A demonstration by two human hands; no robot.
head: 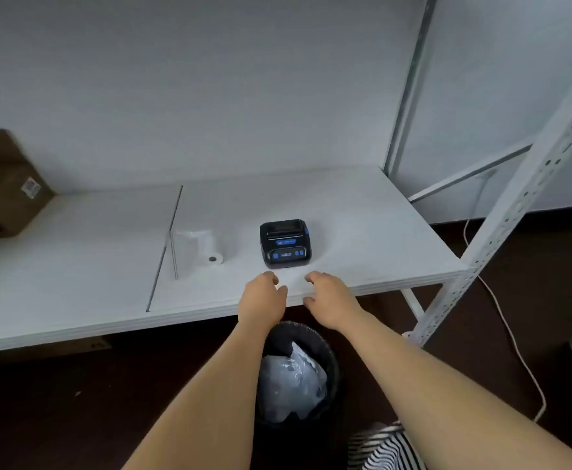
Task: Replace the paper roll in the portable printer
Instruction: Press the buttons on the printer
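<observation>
On a white shelf board (362,232) of a metal rack, we reach both bare hands toward a small black portable printer with blue buttons (285,243), which sits closed near the front edge. Our left hand (262,298) and right hand (330,301) hover just short of it, fingers loosely curled and holding nothing, neither touching the casing. Well clear of the printer to its left lies a white paper roll in clear wrapping (203,247), on its side with the dark core facing us.

We judge the printer to be light, rigid plastic, likely to slide on the smooth board unless one hand steadies its sides while the other works the lid at the far end. The latch itself is too small to make out. The roll looks light and easily dented, and its film wrap may be slippery; we would take it by the flat ends or round the middle, not by any loose tail.

Below the shelf stands a black waste bin holding crumpled clear plastic (294,371); a brown cardboard box (2,184) rests at far left.
</observation>
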